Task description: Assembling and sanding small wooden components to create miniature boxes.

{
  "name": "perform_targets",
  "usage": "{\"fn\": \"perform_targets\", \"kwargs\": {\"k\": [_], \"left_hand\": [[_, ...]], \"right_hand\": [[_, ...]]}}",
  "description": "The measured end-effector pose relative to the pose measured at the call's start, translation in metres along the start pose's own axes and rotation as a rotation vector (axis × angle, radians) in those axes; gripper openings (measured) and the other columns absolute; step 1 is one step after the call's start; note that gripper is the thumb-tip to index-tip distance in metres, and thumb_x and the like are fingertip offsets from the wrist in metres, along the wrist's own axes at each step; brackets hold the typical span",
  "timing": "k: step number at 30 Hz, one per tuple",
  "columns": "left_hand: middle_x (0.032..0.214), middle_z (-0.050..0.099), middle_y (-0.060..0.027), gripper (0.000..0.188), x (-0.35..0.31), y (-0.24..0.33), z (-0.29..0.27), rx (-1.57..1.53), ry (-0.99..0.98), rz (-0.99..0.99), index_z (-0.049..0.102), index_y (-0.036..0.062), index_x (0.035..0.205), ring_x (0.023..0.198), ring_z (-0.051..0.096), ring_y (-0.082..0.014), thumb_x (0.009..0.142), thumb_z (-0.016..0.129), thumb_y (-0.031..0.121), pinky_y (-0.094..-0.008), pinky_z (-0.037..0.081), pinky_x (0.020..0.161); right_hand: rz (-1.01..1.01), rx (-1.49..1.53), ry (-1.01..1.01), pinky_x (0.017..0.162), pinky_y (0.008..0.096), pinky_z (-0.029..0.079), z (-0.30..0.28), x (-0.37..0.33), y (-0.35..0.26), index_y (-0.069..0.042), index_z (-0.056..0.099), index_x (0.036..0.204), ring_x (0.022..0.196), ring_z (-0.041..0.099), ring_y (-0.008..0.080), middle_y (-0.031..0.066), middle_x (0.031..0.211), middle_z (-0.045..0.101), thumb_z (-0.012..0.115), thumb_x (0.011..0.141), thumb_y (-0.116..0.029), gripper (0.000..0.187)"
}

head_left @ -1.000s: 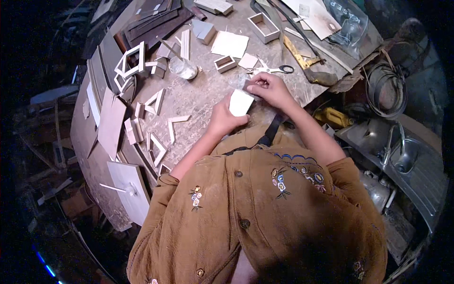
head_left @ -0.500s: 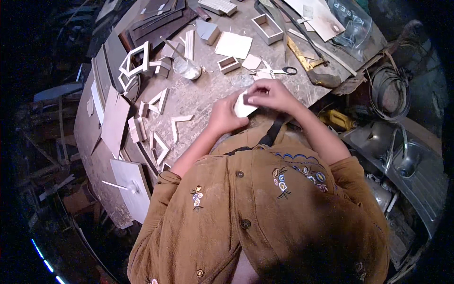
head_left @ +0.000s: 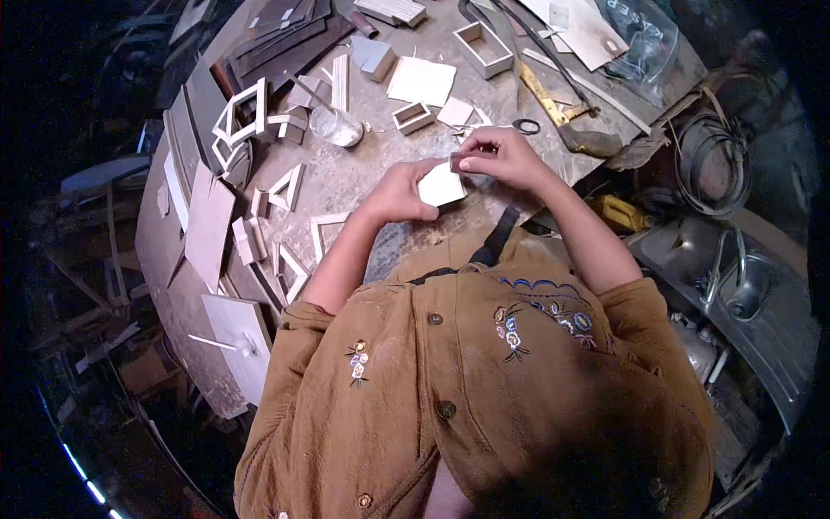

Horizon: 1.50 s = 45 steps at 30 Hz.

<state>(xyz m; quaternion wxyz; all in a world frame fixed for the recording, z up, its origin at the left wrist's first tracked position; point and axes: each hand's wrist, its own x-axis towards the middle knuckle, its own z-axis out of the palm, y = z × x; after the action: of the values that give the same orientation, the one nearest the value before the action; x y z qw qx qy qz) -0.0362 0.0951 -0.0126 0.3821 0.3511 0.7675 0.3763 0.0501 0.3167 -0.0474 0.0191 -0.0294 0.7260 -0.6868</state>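
Observation:
My left hand (head_left: 399,194) is closed on a small pale wooden block (head_left: 442,187), thumb along the near side and fingers at the far side. The block's bright flat face is turned up, close to the table's near edge. Between thumb and fingers, my right hand (head_left: 510,159) pinches a small dark brown piece that looks like folded sandpaper (head_left: 457,162). That piece meets the block's far right edge. Scissors (head_left: 526,127) lie just beyond my right hand, partly covered by it.
Past my hands are a small open wooden box (head_left: 413,118), a larger box (head_left: 484,50) and a jar of white paste (head_left: 335,130) with a stick. Wooden frames (head_left: 285,188) and boards lie left. A handsaw (head_left: 590,141) lies right, with a metal sink (head_left: 743,294) beyond the table.
The block has shifted slightly left and its upper face shows more. My right hand has drawn back to the block's edge, bringing the dark piece into clearer view.

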Motion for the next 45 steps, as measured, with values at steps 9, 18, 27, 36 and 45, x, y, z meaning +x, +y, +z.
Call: {"fn": "perform_targets", "kwargs": {"k": [9, 18, 27, 36, 45], "left_hand": [[0.092, 0.069, -0.0111, 0.070, 0.002, -0.009, 0.002, -0.023, -0.007, 0.031, 0.063, 0.0063, 0.120, 0.083, 0.065, -0.0190, 0.052, 0.073, 0.019, -0.0313, 0.051, 0.082], [0.134, 0.055, -0.0115, 0.069, -0.008, 0.010, 0.015, 0.713, 0.341, 0.387, 0.053, 0.0100, 0.131, 0.124, 0.050, -0.0377, 0.064, 0.070, 0.009, -0.0447, 0.042, 0.105], [0.146, 0.042, -0.0143, 0.082, -0.021, -0.038, 0.038, 0.651, 0.384, 0.354, 0.048, 0.0156, 0.139, 0.136, 0.036, -0.0387, 0.064, 0.082, 0.022, -0.0499, 0.033, 0.110], [0.139, 0.047, -0.0208, 0.111, -0.002, -0.060, 0.026, 0.146, 0.413, 0.072, 0.036, 0.0069, 0.144, 0.128, 0.046, -0.0374, 0.048, 0.089, 0.024, -0.0413, 0.036, 0.110], [0.137, 0.049, -0.0189, 0.107, -0.004, -0.065, 0.028, 0.141, 0.488, 0.153, 0.038, 0.0089, 0.142, 0.128, 0.045, -0.0365, 0.048, 0.087, 0.025, -0.0430, 0.035, 0.110]], "right_hand": [[0.018, -0.202, -0.149, 0.068, 0.0274, 0.049, -0.011, 0.013, -0.011, -0.005, 0.072, 0.089, 0.073, 0.062, 0.0106, 0.0047, 0.078, 0.070, 0.079, 0.073, -0.020, 0.024], [0.175, -0.053, 0.041, 0.070, 0.0214, 0.045, -0.032, -0.002, 0.004, -0.002, 0.069, 0.096, 0.077, 0.057, 0.0054, -0.0008, 0.085, 0.067, 0.073, 0.083, -0.017, 0.021], [0.187, -0.118, 0.122, 0.069, 0.0226, 0.046, -0.023, -0.011, 0.017, -0.001, 0.070, 0.094, 0.074, 0.057, 0.0059, -0.0002, 0.084, 0.067, 0.074, 0.080, -0.017, 0.021], [0.165, -0.218, -0.120, 0.072, 0.0279, 0.049, 0.017, 0.006, 0.017, -0.002, 0.071, 0.088, 0.076, 0.062, 0.0114, 0.0061, 0.082, 0.070, 0.077, 0.077, -0.018, 0.021], [0.210, -0.489, -0.156, 0.071, 0.0312, 0.050, 0.018, 0.013, -0.003, -0.002, 0.069, 0.091, 0.075, 0.063, 0.0159, 0.0080, 0.081, 0.068, 0.078, 0.074, -0.019, 0.026]]}}
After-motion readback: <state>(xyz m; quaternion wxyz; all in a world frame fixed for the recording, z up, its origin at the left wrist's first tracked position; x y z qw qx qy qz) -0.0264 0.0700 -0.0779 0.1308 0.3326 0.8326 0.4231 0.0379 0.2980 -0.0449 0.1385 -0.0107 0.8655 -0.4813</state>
